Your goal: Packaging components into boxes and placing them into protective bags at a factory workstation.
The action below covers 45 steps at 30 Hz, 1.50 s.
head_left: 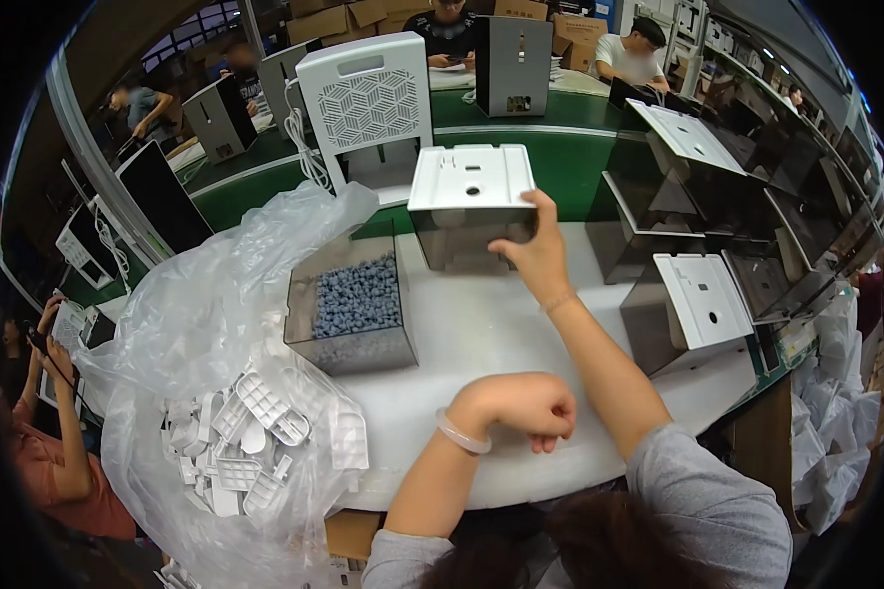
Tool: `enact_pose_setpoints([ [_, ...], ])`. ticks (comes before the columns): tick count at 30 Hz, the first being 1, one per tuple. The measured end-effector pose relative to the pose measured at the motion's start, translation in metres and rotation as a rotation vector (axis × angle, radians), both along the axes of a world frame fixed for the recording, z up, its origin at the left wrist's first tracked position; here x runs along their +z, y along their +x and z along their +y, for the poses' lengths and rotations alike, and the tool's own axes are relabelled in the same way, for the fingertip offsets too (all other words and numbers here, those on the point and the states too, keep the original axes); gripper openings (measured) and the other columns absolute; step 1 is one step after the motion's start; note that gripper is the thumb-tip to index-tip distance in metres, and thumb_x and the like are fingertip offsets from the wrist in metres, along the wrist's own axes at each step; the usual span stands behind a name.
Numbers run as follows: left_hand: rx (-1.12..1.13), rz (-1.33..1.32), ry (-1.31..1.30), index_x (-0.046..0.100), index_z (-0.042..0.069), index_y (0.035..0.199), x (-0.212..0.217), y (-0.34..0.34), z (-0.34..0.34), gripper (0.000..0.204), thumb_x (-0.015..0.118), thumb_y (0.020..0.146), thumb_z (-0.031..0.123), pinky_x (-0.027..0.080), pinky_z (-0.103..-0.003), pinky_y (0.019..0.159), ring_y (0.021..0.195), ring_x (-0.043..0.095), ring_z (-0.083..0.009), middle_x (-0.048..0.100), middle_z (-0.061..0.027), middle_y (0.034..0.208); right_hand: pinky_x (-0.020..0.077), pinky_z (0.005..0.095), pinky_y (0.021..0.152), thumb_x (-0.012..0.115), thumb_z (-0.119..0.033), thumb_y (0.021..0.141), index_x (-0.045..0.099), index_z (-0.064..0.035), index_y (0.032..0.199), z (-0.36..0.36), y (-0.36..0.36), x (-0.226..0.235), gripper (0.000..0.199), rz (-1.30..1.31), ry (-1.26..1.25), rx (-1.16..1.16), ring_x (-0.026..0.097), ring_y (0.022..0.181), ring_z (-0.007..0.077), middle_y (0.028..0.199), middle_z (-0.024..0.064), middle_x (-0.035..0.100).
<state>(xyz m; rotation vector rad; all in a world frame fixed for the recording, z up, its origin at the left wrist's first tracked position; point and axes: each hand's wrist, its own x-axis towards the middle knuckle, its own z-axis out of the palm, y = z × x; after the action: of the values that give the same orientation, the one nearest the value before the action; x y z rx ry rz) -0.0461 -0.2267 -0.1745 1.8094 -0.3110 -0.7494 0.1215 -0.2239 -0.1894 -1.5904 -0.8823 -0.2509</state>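
A smoky see-through plastic tank with a white lid (473,179) stands near the far edge of the white worktop. My right hand (537,250) grips its right side, fingers at the lid's corner and thumb against the front wall. Nearer to me, my left hand (527,410) hovers over the worktop with its fingers curled into a fist; what lies inside them, if anything, is hidden. Left of the lidded tank sits an open smoky box (363,351) holding many small blue-grey parts (359,296).
Clear plastic bagging (206,255) with loose white moulded parts (255,407) covers the left side. Several more smoky tanks, some with white lids (702,299), crowd the right. Behind stand a white patterned appliance (368,108) and a green conveyor (570,147). Other people work beyond.
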Motion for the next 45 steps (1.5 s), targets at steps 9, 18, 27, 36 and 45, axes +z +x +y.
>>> enact_pose_setpoints([
  [9,-0.038,-0.056,-0.002,0.062,-0.002,0.078,0.013,-0.017,-0.023,0.015,0.052,0.08,0.009,0.051,-0.028,0.055,0.057,0.063,-0.0154,0.065,-0.0089,0.067,0.0465,0.0319,0.088,0.086,-0.004,0.055,0.043,-0.0111,0.12,0.086,0.01,0.001,0.079,-0.166,-0.012,0.06,0.057,0.102,0.0259,0.111,0.0119,0.058],
  [18,-0.122,-0.336,0.056,0.063,-0.005,0.078,0.014,-0.029,-0.045,0.017,0.056,0.075,0.011,0.051,-0.035,0.063,0.064,0.063,-0.0298,0.064,-0.0156,0.069,0.0478,0.033,0.086,0.088,-0.008,0.052,0.042,-0.0129,0.121,0.11,0.005,0.005,0.084,-0.019,-0.036,0.162,0.057,0.099,0.026,0.105,0.0109,0.058],
  [27,0.113,-0.593,0.043,0.065,0.001,0.077,-0.001,-0.045,-0.07,0.016,0.056,0.079,0.014,0.049,-0.042,0.066,0.073,0.061,-0.0363,0.064,-0.0189,0.078,0.0345,0.0375,0.106,0.088,-0.031,0.061,0.028,-0.0004,0.138,0.157,0.082,-0.02,0.102,0.221,-0.096,0.19,0.035,0.131,0.0328,0.139,0.0218,0.036],
  [36,0.207,-0.64,0.33,0.062,0.001,0.088,0.002,-0.067,-0.105,0.017,0.052,0.08,0.012,0.051,-0.041,0.065,0.075,0.063,-0.0318,0.064,-0.0163,0.081,0.0302,0.0272,0.045,0.063,-0.009,0.072,0.037,-0.0005,0.055,0.143,-0.027,0.028,0.032,-0.254,-0.133,0.738,0.028,0.048,0.008,0.047,0.0028,0.031],
  [45,0.342,-0.475,0.459,0.067,0.003,0.075,-0.012,-0.066,-0.127,0.012,0.057,0.072,0.01,0.051,-0.036,0.074,0.089,0.06,-0.027,0.065,-0.0129,0.091,0.0292,0.0278,0.045,0.06,-0.007,0.07,0.044,-0.002,0.052,0.169,-0.001,0.01,0.025,-0.086,-0.175,0.786,0.033,0.049,0.0054,0.048,-0.0025,0.035],
])
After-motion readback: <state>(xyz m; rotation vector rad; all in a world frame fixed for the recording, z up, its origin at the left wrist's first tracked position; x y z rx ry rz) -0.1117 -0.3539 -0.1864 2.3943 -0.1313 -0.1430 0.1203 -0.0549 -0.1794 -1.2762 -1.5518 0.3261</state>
